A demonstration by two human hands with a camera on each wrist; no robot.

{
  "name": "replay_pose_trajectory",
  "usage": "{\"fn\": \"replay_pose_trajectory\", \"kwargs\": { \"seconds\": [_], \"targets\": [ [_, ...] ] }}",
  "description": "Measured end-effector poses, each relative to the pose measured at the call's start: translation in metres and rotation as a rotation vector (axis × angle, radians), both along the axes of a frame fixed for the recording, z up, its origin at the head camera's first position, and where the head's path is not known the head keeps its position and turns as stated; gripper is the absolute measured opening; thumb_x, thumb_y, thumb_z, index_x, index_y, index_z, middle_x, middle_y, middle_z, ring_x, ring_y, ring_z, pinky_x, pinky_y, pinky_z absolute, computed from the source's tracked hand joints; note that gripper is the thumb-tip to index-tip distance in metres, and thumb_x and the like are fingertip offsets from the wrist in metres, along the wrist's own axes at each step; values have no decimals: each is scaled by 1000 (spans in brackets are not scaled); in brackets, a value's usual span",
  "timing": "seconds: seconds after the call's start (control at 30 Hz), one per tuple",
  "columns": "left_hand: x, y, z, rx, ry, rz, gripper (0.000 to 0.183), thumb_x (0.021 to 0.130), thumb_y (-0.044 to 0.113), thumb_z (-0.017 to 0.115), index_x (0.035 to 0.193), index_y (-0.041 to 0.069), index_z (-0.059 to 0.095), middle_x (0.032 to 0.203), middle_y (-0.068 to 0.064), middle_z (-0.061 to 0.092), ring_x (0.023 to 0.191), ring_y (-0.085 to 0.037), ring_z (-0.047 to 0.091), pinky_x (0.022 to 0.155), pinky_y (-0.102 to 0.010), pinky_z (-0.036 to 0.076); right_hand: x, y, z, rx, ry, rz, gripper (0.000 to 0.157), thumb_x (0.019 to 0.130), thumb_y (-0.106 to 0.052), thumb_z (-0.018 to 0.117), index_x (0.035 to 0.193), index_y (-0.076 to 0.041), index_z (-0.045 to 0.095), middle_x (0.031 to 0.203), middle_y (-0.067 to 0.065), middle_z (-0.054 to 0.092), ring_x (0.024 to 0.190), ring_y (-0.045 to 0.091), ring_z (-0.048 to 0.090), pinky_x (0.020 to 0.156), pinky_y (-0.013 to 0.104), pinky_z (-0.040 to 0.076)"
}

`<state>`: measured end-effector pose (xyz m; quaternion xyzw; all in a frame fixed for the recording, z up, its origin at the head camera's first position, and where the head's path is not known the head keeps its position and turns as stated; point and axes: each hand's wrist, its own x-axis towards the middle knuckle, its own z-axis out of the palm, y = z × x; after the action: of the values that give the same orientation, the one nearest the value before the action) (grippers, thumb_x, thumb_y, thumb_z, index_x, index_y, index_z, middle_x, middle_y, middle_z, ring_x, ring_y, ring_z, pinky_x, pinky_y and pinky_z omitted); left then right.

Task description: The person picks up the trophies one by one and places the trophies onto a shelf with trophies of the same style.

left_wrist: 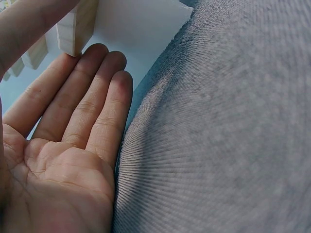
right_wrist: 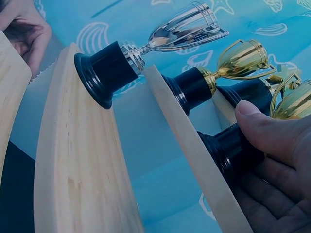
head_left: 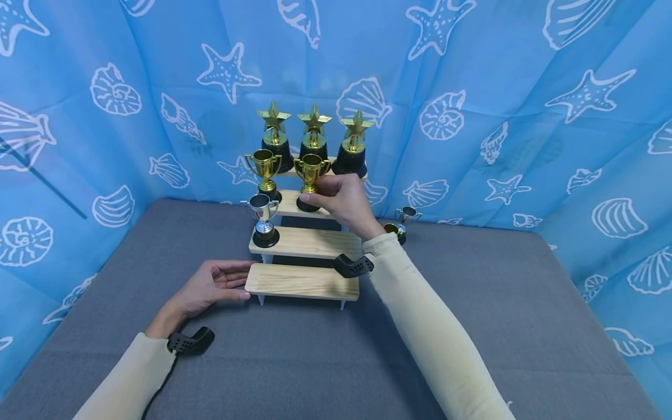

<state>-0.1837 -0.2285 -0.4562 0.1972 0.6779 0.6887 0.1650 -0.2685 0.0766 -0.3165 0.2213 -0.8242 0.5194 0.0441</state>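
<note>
My right hand point(head_left: 349, 201) holds a gold trophy cup point(head_left: 311, 168) low down, thumb and fingers around its black base point(right_wrist: 235, 148). That base is at the second-highest step point(head_left: 294, 204) of a wooden tiered stand. Left of it on the same step is another gold trophy cup point(head_left: 264, 165). A silver trophy cup point(head_left: 263, 213) stands one step lower, at the left end. With fingers extended, my left hand point(head_left: 212, 286) is at the left end of the lowest step point(head_left: 301, 282). In the left wrist view, its fingertips point(left_wrist: 99, 51) reach the step's edge.
Three gold star trophies point(head_left: 314, 125) with black bases line the top step. Partly hidden behind my right forearm, a silver cup point(head_left: 408, 214) and a gold cup point(head_left: 391, 228) are on the grey cloth point(head_left: 472, 291). A blue seashell-print curtain point(head_left: 325, 64) hangs behind.
</note>
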Motion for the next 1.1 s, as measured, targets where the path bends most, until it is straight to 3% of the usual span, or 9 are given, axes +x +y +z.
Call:
{"fn": "replay_pose_trajectory", "kwargs": {
  "seconds": [0.53, 1.1],
  "targets": [
    [0, -1, 1, -6, 5, 3, 74, 81, -12, 78, 142, -23, 37, 144, -40, 42, 121, -13, 62, 102, -31, 52, 1, 0, 4, 15, -53, -12, 33, 88, -25, 83, 114, -6, 77, 106, 6, 76, 95, 16, 71, 83, 33, 61],
    [1, 0, 1, -12, -4, 2, 74, 82, -10, 77, 143, -22, 36, 145, -40, 42, 121, -13, 62, 103, -31, 52, 3, 4, 2, -47, -75, 23, 37, 87, -21, 83, 119, -5, 75, 111, 8, 75, 100, 18, 71, 88, 33, 61]
  ]
}}
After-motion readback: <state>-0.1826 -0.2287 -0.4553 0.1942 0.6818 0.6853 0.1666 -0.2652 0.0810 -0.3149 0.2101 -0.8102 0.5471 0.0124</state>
